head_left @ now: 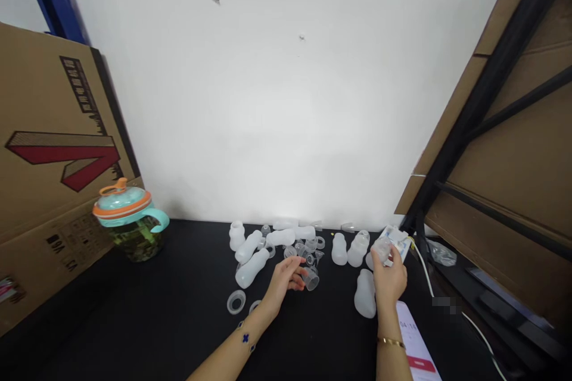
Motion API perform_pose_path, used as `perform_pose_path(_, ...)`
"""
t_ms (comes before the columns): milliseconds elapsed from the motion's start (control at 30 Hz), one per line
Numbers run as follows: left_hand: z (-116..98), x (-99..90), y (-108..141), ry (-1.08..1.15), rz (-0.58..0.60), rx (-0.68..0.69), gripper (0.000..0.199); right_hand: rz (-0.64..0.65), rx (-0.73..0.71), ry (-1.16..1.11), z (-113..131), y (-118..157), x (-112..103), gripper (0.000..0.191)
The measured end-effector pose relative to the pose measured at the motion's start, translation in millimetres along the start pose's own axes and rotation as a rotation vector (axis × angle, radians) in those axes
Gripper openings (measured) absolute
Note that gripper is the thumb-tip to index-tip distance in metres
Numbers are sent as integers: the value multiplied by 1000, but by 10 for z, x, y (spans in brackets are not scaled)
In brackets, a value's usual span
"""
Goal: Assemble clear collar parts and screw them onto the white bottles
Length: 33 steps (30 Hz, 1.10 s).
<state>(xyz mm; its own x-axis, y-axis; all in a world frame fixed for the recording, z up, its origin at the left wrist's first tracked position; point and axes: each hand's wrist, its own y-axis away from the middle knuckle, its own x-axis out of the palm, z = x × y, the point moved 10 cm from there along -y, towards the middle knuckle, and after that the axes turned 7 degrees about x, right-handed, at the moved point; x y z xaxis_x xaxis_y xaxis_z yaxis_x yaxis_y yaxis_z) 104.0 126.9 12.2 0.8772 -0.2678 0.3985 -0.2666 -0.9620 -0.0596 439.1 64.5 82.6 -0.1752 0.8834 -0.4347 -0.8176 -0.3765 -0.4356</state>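
Note:
My left hand (pixel 285 281) hangs over the black table, its fingertips at a clear plastic cup-shaped part (pixel 311 279) and holding nothing that I can see. My right hand (pixel 389 279) is shut on a small clear plastic bottle part (pixel 382 249), just in front of a white printed packet (pixel 399 243). Several frosted white plastic bottle bodies (pixel 252 268) lie around both hands, one (pixel 365 293) just left of my right wrist. A heap of clear funnel-shaped parts (pixel 300 249) sits beyond my left fingers. Two clear rings (pixel 236 302) lie near my left wrist.
A phone (pixel 414 341) with a pale pink screen lies by my right wrist. A teal and orange lidded drink bottle (pixel 129 217) stands at the left, before a cardboard box (pixel 58 131). A white cable (pixel 423 271) and a dark metal shelf frame (pixel 482 95) are on the right.

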Motion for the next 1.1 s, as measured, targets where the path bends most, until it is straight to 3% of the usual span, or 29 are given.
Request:
perform_pose_path(433, -21, 13, -4, -39, -12, -18, 61, 136, 46, 76, -174, -41, 230, 72)
perform_pose_path(1100, -37, 10, -2, -53, 0, -7, 54, 64, -80, -143, -34, -18, 169, 80)
